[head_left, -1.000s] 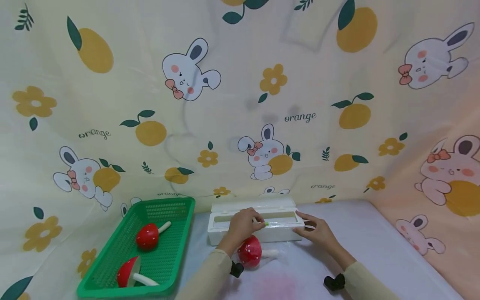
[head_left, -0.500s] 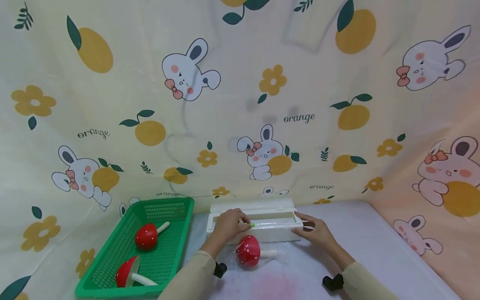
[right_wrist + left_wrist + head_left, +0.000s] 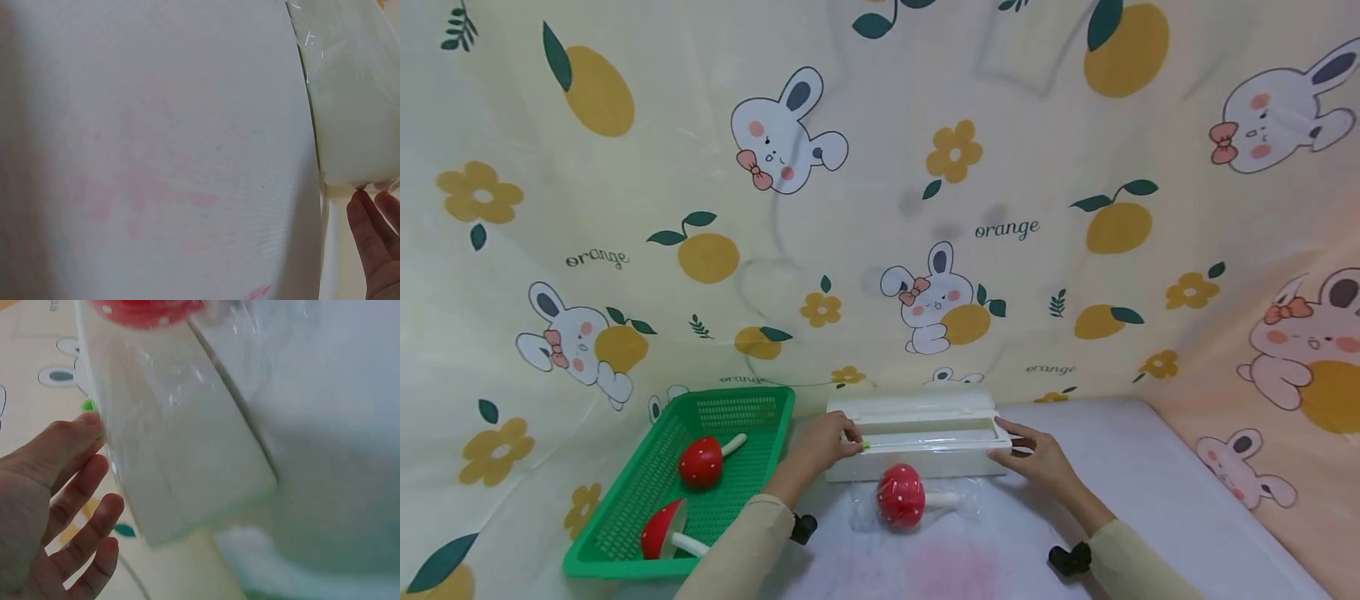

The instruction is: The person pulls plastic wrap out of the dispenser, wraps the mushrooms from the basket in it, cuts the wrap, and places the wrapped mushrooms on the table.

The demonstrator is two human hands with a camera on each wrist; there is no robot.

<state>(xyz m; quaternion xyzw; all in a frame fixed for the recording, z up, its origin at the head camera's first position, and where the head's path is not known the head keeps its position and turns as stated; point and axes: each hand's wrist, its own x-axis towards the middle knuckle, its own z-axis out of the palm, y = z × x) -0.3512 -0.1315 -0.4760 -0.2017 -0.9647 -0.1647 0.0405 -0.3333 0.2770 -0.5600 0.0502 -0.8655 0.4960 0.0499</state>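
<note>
Both hands (image 3: 820, 446) at dispenser (image 3: 917, 446) ends, mushroom (image 3: 901, 497) near.

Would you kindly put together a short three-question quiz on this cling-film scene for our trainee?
1. True or false: two toy mushrooms lie in the green basket.
2. Which hand touches the small green slider on the white dispenser box? A left, B right.
3. Fill in: the red mushroom on the table lies on a sheet of clear ____.

Key: 1 true. 2 A; the right hand rests at the box's other end. 3 film.
</note>
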